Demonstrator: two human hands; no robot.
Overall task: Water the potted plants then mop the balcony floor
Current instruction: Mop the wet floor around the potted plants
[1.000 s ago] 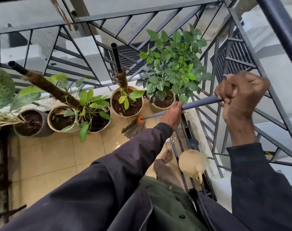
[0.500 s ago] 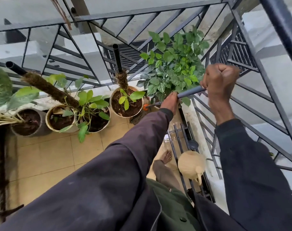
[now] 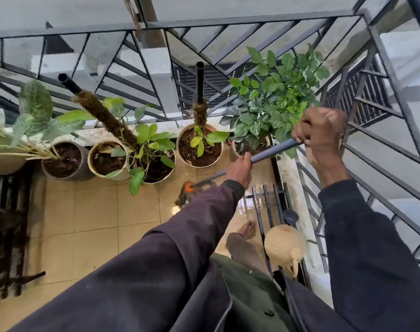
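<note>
Left grip (image 3: 240, 168) and right grip (image 3: 320, 133) clenched the mop handle (image 3: 271, 151) mid-frame, spaced apart: pole likely stiff and light, mop head (image 3: 184, 198) soft and draggy.

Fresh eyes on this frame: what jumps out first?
Both hands grip the grey mop handle at centre right, the left hand lower, the right hand higher, with the mop head down on the tiled floor. A row of potted plants lines the railing behind; a beige watering can sits lower right.
</note>
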